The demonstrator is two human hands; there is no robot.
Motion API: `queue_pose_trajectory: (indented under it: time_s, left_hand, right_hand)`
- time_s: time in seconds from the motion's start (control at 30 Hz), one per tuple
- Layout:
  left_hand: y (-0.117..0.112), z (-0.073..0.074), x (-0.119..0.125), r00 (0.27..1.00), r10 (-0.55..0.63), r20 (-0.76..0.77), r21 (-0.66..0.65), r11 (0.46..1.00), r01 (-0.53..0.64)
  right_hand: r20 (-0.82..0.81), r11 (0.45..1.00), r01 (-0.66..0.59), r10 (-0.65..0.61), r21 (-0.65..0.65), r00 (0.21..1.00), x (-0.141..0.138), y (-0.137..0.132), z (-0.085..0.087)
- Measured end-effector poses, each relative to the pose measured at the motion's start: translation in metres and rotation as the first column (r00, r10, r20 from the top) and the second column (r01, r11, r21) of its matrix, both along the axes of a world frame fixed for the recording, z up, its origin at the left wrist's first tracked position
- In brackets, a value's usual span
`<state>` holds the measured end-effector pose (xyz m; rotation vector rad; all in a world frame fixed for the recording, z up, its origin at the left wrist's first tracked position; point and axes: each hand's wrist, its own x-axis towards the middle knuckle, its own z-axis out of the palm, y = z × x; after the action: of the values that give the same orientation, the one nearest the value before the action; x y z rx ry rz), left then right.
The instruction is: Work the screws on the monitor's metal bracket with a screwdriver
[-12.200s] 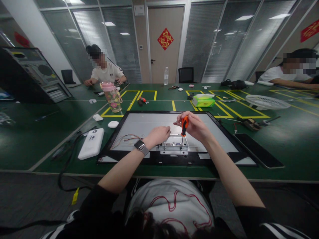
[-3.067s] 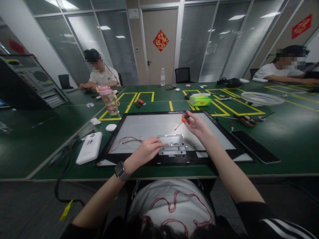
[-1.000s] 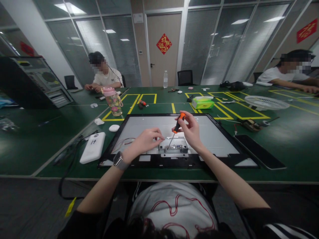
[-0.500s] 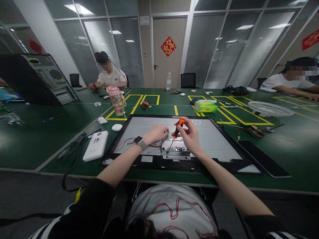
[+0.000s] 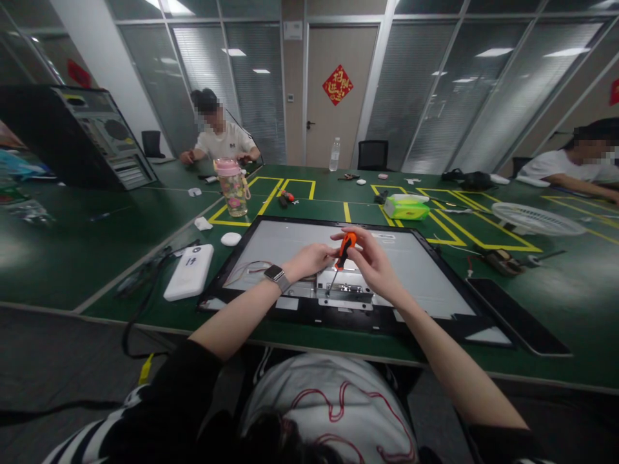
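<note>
A screwdriver (image 5: 346, 250) with an orange and black handle is gripped by my right hand (image 5: 378, 267), fingers wrapped around the handle. It leans, its shaft running down to the left end of a silver metal bracket (image 5: 345, 303). The bracket lies on the near side of a flat display panel (image 5: 411, 270) with a black frame and pale grey back. My left hand (image 5: 316, 260), with a watch on its wrist, is closed just behind the bracket, fingertips close to the screwdriver handle. What its fingers hold, if anything, is hidden. Thin wires (image 5: 244, 270) run across the panel's left side.
Left of the panel lie a white power bank (image 5: 189, 272), a white oval object (image 5: 231, 239) and black cables (image 5: 155, 283). A pink-lidded bottle (image 5: 233, 193) stands beyond. A black slab (image 5: 520, 316) lies right, near a white fan guard (image 5: 536, 219). Two people sit across the table.
My left hand has moved slightly right, its fingertips closer to the screwdriver. My right hand keeps the screwdriver at the bracket's left end. The whole view has shifted a little.
</note>
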<state>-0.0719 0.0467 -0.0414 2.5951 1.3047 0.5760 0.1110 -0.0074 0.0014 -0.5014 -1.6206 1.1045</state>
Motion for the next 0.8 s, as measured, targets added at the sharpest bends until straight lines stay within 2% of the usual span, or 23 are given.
queue_pose_trajectory:
  time_s: [0.1, 0.27, 0.37, 0.47, 0.53, 0.73, 0.8]
  left_hand:
    - [0.003, -0.003, 0.002, 1.0, 0.012, -0.007, -0.001, 1.0, -0.012]
    - [0.003, -0.004, 0.003, 0.999, 0.036, -0.035, -0.03, 0.999, -0.038]
    - [0.002, -0.005, 0.002, 0.998, 0.057, -0.019, -0.035, 0.998, -0.057]
    - [0.002, -0.007, 0.001, 0.999, 0.051, -0.005, -0.044, 0.998, -0.051]
    - [0.003, -0.008, 0.001, 0.999, 0.044, -0.017, -0.052, 0.998, -0.045]
    - [0.0, -0.004, 0.001, 0.999, 0.051, -0.008, -0.037, 0.998, -0.052]
    - [-0.002, -0.002, 0.002, 0.998, 0.057, -0.006, -0.056, 0.997, -0.057]
  right_hand:
    - [0.053, 0.997, 0.042, -0.046, 0.065, 0.998, 0.002, 0.001, 0.001]
    - [0.127, 0.935, 0.243, -0.282, 0.257, 0.951, 0.005, 0.003, 0.002]
    - [0.162, 0.942, 0.183, -0.235, 0.283, 0.958, 0.006, 0.002, 0.008]
    - [0.204, 0.976, 0.076, -0.118, 0.205, 0.972, 0.007, 0.004, 0.019]
    - [0.252, 0.982, 0.045, -0.091, 0.184, 0.964, 0.008, 0.007, 0.026]
    - [0.339, 0.904, 0.114, -0.269, 0.412, 0.902, 0.004, 0.016, 0.039]
    - [0.336, 0.897, 0.097, -0.26, 0.432, 0.905, 0.001, 0.015, 0.036]
